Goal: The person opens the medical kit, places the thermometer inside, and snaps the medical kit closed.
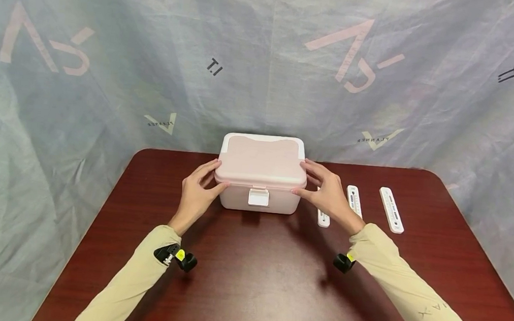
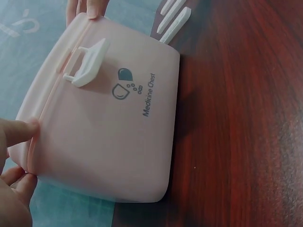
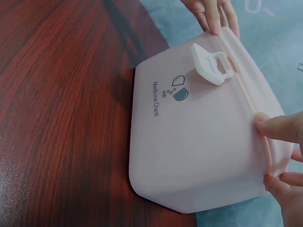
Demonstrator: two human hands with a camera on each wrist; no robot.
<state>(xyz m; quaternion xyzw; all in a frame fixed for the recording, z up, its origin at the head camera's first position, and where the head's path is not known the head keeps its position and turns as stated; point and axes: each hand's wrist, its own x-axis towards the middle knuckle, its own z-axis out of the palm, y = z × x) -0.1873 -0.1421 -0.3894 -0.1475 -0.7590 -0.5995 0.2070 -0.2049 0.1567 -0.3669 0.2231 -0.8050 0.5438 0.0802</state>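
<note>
A pale pink medicine chest (image 1: 235,199) with a pink and white lid (image 1: 261,161) stands at the back middle of the table. Its lid is down on the body. In the left wrist view the white latch (image 2: 90,64) sticks out from the front, swung away from the body. My left hand (image 1: 198,188) grips the lid's left edge, its thumb at the front seam and its fingers around the side. The right hand (image 1: 326,189) holds the right edge the same way, with its thumb (image 3: 279,126) on the seam. The chest's inside is hidden.
To the right of the chest lie three slim white strips with printed markings: a right one (image 1: 392,210), a middle one (image 1: 353,199) and a left one (image 1: 323,220) partly behind my right hand. A grey printed cloth (image 1: 269,70) hangs behind the dark red table (image 1: 251,282).
</note>
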